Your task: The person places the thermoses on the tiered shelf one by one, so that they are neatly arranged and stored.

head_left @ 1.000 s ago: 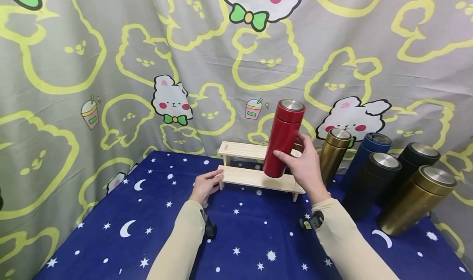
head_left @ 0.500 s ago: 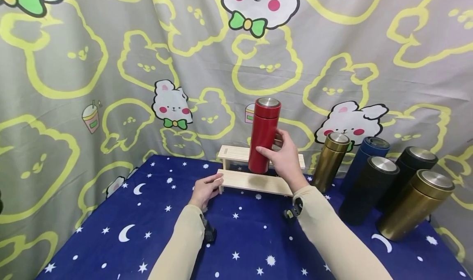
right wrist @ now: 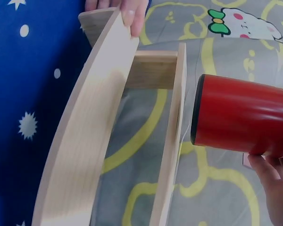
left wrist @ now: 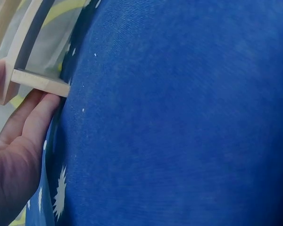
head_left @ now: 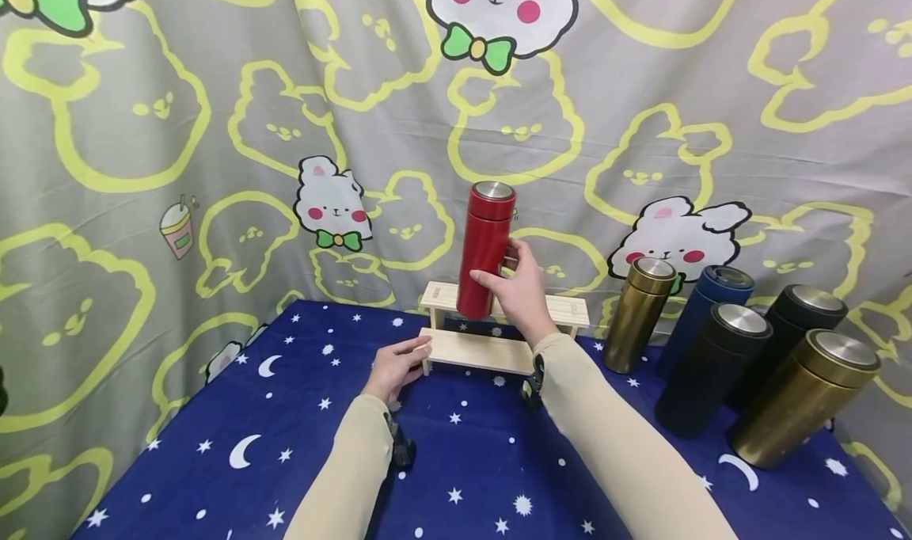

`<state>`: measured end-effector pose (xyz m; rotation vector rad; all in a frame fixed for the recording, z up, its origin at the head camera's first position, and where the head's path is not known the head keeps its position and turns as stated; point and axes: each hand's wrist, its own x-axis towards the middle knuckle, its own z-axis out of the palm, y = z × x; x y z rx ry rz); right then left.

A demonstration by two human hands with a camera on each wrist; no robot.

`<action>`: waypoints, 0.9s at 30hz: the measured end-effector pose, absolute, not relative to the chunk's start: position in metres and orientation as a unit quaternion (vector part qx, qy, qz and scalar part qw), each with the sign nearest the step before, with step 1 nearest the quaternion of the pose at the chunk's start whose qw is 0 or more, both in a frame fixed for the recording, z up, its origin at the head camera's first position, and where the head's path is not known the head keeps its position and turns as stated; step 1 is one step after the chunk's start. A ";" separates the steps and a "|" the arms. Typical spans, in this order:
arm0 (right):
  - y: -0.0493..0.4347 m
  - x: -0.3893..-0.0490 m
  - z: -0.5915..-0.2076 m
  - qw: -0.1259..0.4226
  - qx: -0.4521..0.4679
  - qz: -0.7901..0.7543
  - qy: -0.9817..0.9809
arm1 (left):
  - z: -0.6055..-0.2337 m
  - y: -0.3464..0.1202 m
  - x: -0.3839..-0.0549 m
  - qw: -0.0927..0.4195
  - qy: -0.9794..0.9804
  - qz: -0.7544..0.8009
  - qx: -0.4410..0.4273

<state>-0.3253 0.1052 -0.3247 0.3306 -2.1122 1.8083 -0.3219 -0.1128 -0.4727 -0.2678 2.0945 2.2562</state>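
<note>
A red thermos flask (head_left: 486, 251) with a steel-topped lid is held nearly upright in my right hand (head_left: 523, 290), thumb on the near side. In the right wrist view, the flask's dark base (right wrist: 196, 109) is apart from the upper board of a two-step wooden stand (right wrist: 172, 155). The stand's lower step (head_left: 480, 351) lies in front of and below the upper one (head_left: 563, 309). My left hand (head_left: 393, 370) grips the lower step's left end; in the left wrist view, its fingers (left wrist: 40, 115) touch the leg under the board.
To the right stand several more flasks: a slim gold one (head_left: 639, 314), a blue one (head_left: 705, 306), a black one (head_left: 712, 374), another black one (head_left: 798, 326) behind it, and a wide gold one (head_left: 805, 397). A patterned curtain (head_left: 399, 128) hangs behind the blue star-printed tablecloth (head_left: 285, 413).
My right hand has carried the red flask leftward and back, from over the stand's right part to above its upper step. The left hand stays at the stand's left end.
</note>
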 end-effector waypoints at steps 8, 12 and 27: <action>0.088 -0.339 -0.322 0.163 0.123 0.618 -0.759 | -0.474 -0.112 -0.320 0.025 0.672 0.736 -0.078; 0.083 -0.348 -0.322 0.155 0.119 0.611 -0.767 | -0.474 -0.110 -0.319 0.026 0.669 0.739 -0.075; 0.056 -0.362 -0.321 0.148 0.101 0.618 -0.765 | -0.474 -0.112 -0.320 0.023 0.666 0.742 -0.079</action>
